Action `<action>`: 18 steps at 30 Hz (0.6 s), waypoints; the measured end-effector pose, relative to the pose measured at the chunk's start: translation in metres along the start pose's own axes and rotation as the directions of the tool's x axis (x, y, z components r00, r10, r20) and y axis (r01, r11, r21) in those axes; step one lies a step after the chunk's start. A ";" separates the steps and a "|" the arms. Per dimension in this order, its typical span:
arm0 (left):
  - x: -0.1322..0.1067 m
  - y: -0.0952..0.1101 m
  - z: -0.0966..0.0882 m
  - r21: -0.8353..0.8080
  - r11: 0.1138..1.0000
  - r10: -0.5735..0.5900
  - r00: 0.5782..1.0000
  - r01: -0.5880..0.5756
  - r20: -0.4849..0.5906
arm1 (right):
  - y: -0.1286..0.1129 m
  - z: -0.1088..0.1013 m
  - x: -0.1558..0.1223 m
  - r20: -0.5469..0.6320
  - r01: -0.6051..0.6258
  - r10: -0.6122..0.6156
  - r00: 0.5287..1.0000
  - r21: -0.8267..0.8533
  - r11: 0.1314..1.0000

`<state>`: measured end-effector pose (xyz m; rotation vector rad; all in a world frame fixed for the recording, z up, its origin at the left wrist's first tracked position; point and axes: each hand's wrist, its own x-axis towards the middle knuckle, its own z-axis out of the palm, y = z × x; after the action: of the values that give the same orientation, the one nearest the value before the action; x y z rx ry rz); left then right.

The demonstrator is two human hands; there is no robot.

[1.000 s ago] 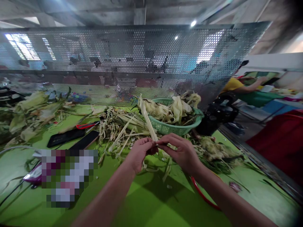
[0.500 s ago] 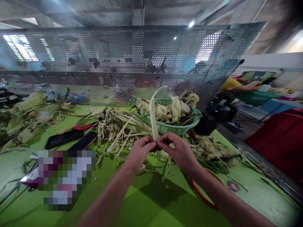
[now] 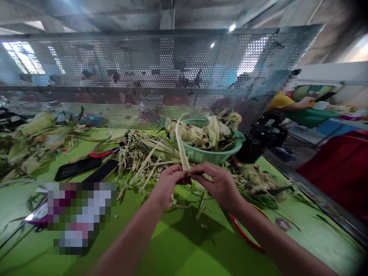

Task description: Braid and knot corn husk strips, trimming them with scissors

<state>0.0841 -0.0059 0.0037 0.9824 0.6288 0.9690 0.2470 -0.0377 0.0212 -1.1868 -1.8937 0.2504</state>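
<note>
A pale strip of corn husk (image 3: pixel 180 143) rises from between my hands, its upper end curling over to the right. My left hand (image 3: pixel 170 183) pinches its lower end between thumb and fingers. My right hand (image 3: pixel 215 182) pinches the same end, fingertips meeting those of the left. The exact grip at the base is hidden by the fingers. Behind them stands a green plastic basket (image 3: pixel 201 155) filled with dried husks (image 3: pixel 212 132). Left of the basket lies a heap of thin husk strips and knotted pieces (image 3: pixel 143 153).
Husk leaves (image 3: pixel 37 134) pile up at left, near two phones (image 3: pixel 77 168) and a red utility knife (image 3: pixel 104 153). A red-yellow ring (image 3: pixel 247 237) lies under my right forearm. A perforated metal screen (image 3: pixel 161 80) closes the back. Another person's arm (image 3: pixel 299 103) shows at right.
The husk strip has tipped to the left and its top sits lower. Both hands keep their pinch at its base, with the right fingers shifted slightly left.
</note>
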 end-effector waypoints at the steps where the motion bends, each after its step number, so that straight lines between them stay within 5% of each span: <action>1: 0.000 0.000 0.000 0.007 1.000 0.000 1.000 0.000 0.005 | 0.000 -0.001 0.000 0.008 0.007 -0.007 1.000 -0.010 1.000; 11: 0.005 -0.008 -0.001 0.043 0.999 0.033 0.999 -0.033 -0.010 | 0.001 0.002 0.000 0.058 -0.019 0.024 0.998 -0.076 0.997; 18: 0.002 -0.004 0.001 0.295 0.940 0.161 0.986 -0.169 0.050 | 0.001 0.005 -0.001 0.039 -0.156 0.159 0.987 -0.063 0.986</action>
<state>0.0873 -0.0052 0.0003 1.3314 0.6931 1.0253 0.2443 -0.0363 0.0169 -1.3842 -1.8585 0.3093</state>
